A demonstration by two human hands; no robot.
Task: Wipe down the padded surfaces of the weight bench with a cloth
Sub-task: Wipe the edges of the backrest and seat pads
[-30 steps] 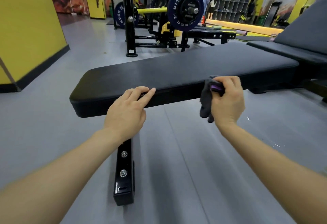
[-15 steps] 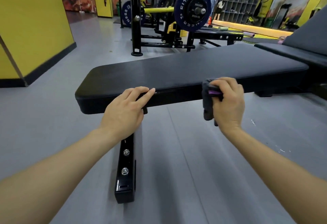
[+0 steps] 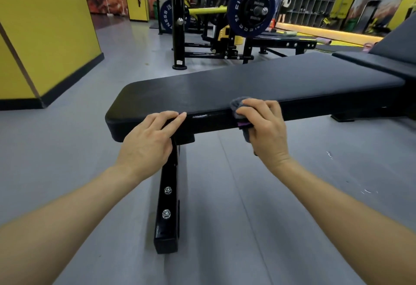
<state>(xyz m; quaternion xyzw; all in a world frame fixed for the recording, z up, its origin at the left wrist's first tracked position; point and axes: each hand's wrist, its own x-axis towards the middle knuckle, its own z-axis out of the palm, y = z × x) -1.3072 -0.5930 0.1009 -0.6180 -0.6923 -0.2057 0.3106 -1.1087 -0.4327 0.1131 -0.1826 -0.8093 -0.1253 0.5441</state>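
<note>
A: Grey cloth [image 3: 239, 104], bunched, now sits up on the near top edge of the black padded desk [image 3: 258, 82]. A second ago it hung lower, against the side face. Right hand [image 3: 266, 130] has lifted it over the lip.

B: Grip?

A: Right fingers [image 3: 254, 107] are curled round the cloth, pressing it to the pad. A purple tag or trim shows under the palm, and a tail of cloth hangs below the edge.

B: And the other hand?

A: Left hand [image 3: 147, 141] rests on the near edge, closer to the rounded end. Fingers nearly straight, lying flat along the lip, gripping nothing. It has stayed put; looks like bracing.

B: What does the shift mean?

A: My guess: edge wiping is giving way to the top surface. A damp-looking streak glints on the side face between the two hands. Most of the top looks untouched, so plenty remains.

B: Anything around?

A: Black steel foot [image 3: 167, 212] of the desk frame runs along the floor toward us, two bolts on it. A second, inclined pad [image 3: 396, 43] butts up at the far right end. Behind, a rack with a barbell and a blue plate [image 3: 251, 7], well apart. Yellow wall [image 3: 45, 25] at left.

B: Obstructions?

A: Nothing lies on the pad. Only the left hand sits in the path if the wipe runs toward the rounded end.
</note>
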